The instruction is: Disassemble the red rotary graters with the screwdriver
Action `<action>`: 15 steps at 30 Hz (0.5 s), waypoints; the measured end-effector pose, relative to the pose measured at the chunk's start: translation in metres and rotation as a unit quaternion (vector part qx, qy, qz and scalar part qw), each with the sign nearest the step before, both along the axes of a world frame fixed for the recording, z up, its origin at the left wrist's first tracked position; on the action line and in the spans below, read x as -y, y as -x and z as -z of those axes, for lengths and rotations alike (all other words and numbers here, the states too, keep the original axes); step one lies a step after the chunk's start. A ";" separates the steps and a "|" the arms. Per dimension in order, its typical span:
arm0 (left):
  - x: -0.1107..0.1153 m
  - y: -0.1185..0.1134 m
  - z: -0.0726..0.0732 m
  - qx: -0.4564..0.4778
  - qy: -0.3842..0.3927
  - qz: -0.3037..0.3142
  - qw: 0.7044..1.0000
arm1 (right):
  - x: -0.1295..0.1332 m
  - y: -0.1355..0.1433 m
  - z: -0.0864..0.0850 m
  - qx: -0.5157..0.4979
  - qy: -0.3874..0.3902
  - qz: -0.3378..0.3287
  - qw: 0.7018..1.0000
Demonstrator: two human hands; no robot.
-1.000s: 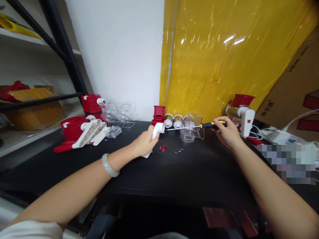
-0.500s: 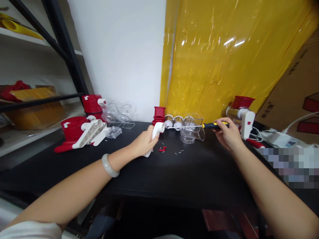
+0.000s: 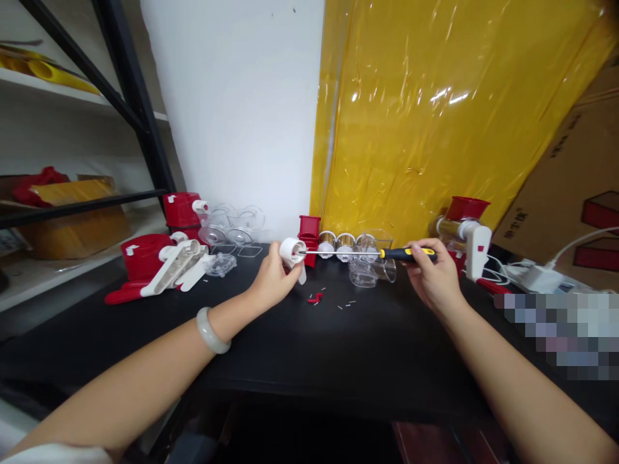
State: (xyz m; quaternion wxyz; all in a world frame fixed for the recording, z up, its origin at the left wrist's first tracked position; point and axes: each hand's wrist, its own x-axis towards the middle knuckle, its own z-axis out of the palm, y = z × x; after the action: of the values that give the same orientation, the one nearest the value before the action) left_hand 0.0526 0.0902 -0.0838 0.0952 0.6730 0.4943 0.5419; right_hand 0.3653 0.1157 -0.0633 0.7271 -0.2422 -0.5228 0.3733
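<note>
My left hand (image 3: pixel 273 278) is closed around a white plastic part (image 3: pixel 292 250) with a round hollow end facing right. In my right hand (image 3: pixel 435 274) is a long screwdriver (image 3: pixel 409 255) with a black and yellow handle, held level. Its tip reaches into the opening of the white part; whether it meets a screw there is too small to tell. Below, on the black table (image 3: pixel 309 348), lie a small red piece (image 3: pixel 314 298) and several tiny screws (image 3: pixel 347 305).
Behind stand red parts (image 3: pixel 309 233), metal grater drums (image 3: pixel 345 246) and clear plastic pieces (image 3: pixel 370 267). Red and white assemblies (image 3: pixel 145 261) are on the left, beside clear housings (image 3: pixel 235 225). An assembled rotary grater (image 3: pixel 471 235) and a white charger (image 3: pixel 539 278) sit at right.
The white part has turned so its round opening faces the screwdriver and has shifted slightly left. The screwdriver has moved left, its tip now inside the opening.
</note>
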 end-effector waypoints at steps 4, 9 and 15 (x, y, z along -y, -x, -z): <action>-0.001 -0.001 0.001 0.016 -0.015 0.003 1.000 | 0.005 0.004 -0.001 0.006 -0.005 -0.021 1.000; -0.002 -0.002 0.001 0.061 -0.052 0.028 0.996 | 0.008 0.005 -0.003 -0.004 -0.008 -0.023 1.000; -0.002 -0.003 0.001 0.060 -0.078 0.037 0.994 | 0.008 0.004 -0.004 -0.016 -0.016 -0.030 0.999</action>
State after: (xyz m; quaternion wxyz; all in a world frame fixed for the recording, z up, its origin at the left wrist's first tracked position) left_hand 0.0555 0.0926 -0.0853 0.0918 0.6623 0.4186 0.6145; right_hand 0.3614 0.1077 -0.0596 0.7274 -0.2087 -0.5241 0.3907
